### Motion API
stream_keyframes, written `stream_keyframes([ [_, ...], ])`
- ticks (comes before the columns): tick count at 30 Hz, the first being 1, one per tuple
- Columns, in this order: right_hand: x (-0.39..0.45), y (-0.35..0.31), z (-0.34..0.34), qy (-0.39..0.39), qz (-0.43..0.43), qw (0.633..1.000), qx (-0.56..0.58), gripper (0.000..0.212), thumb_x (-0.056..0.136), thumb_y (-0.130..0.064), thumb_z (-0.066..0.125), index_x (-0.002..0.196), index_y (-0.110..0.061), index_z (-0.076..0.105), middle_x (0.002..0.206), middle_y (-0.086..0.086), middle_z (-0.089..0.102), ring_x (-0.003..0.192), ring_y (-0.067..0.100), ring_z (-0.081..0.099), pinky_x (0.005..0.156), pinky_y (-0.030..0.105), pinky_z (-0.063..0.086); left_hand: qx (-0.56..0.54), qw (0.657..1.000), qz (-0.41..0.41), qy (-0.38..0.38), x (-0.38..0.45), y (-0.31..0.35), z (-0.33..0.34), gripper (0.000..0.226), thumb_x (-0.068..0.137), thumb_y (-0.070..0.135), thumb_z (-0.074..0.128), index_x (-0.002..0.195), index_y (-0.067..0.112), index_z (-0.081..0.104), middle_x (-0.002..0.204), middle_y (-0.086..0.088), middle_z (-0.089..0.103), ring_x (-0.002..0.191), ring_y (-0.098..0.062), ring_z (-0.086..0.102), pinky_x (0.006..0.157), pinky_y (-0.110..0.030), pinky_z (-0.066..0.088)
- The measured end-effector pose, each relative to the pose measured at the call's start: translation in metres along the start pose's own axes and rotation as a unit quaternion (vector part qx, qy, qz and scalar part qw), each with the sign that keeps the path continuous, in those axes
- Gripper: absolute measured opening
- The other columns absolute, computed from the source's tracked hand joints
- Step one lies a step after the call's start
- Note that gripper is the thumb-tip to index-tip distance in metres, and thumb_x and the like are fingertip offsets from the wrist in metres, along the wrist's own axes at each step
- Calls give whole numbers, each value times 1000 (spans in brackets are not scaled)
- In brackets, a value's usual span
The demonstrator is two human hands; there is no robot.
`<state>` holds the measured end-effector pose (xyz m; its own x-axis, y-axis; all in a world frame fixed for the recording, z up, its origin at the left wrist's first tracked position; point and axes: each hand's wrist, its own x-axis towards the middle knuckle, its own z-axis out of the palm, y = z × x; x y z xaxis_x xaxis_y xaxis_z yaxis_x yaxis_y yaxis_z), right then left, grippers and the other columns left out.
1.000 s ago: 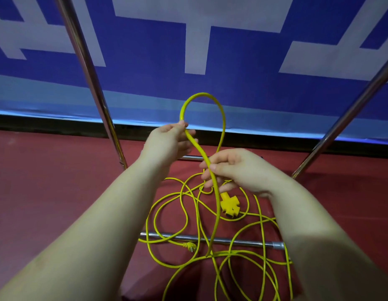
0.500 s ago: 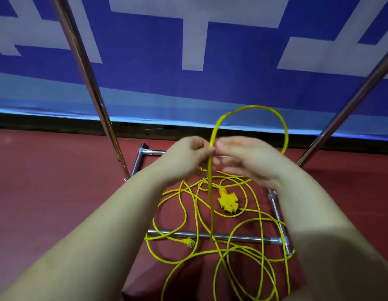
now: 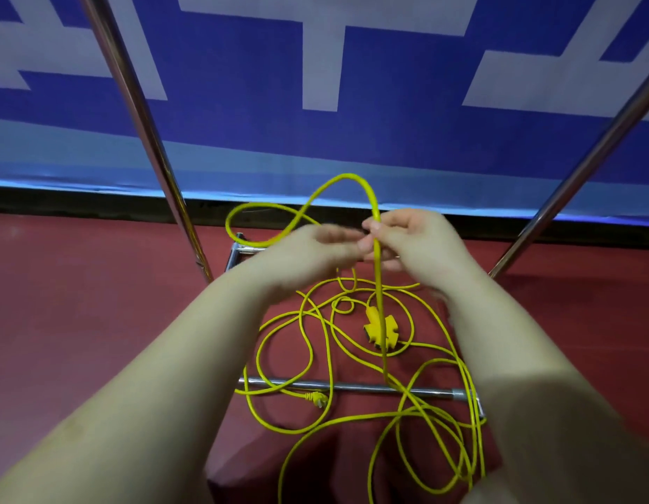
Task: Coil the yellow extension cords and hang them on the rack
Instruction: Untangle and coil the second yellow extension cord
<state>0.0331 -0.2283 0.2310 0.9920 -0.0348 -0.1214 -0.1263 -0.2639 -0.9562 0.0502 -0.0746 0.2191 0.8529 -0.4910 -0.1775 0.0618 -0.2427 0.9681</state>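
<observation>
Yellow cord (image 3: 379,296) pinched by raised right hand (image 3: 414,241), left hand (image 3: 312,252) alongside.

Cord (image 3: 330,343) lies tangled over rack's base bar (image 3: 352,386).

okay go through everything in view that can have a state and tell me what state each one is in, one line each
yellow cord: mostly loose and tangled on the floor, two loops raised.
left hand: blurred, at the raised loops; grip unclear.
right hand: pinches the cord.
yellow multi-outlet socket: lying on the floor.
plug: unplugged, beside the rack's bottom bar.
rack upright: nothing hangs on it.
</observation>
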Motion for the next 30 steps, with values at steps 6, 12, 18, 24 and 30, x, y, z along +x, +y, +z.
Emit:
stream_keyframes([
  [6,2,-6,-5,72,46,957,277,5,95,-13,52,92,-9,53,83,5,66,63,10,69,58,25,58,141,985,-15,-96,2,-12,18,19,92,24,60,103,10,65,90,-12,67,76,-15,57,76,-32,47],
  [12,1,-5,-14,23,27,982,188,14,91,-13,57,105,-13,57,98,7,67,87,14,67,75,26,56,35,999,29,15,8,-7,18,19,99,11,44,86,16,57,85,-4,67,76,-19,65,70,-20,53],
  [18,-6,21,-16,-206,62,896,-390,26,84,-36,67,98,-14,66,89,4,67,83,20,62,79,34,49,-88,977,80,177,10,8,10,23,101,14,40,83,17,54,73,-1,64,51,-2,60,64,-20,52],
  [24,-6,22,-7,-184,-10,909,-373,13,90,-28,61,78,-22,61,81,4,68,80,25,65,77,37,53,-238,937,102,233,4,22,-18,20,102,20,39,92,16,56,72,2,69,54,-6,61,61,-20,53],
  [30,1,3,-4,-21,14,1000,17,17,95,-17,52,79,-18,56,76,4,64,54,4,65,56,20,55,126,992,16,1,-5,4,-3,11,94,33,54,95,28,63,95,-2,70,80,-8,61,81,-28,50],
])
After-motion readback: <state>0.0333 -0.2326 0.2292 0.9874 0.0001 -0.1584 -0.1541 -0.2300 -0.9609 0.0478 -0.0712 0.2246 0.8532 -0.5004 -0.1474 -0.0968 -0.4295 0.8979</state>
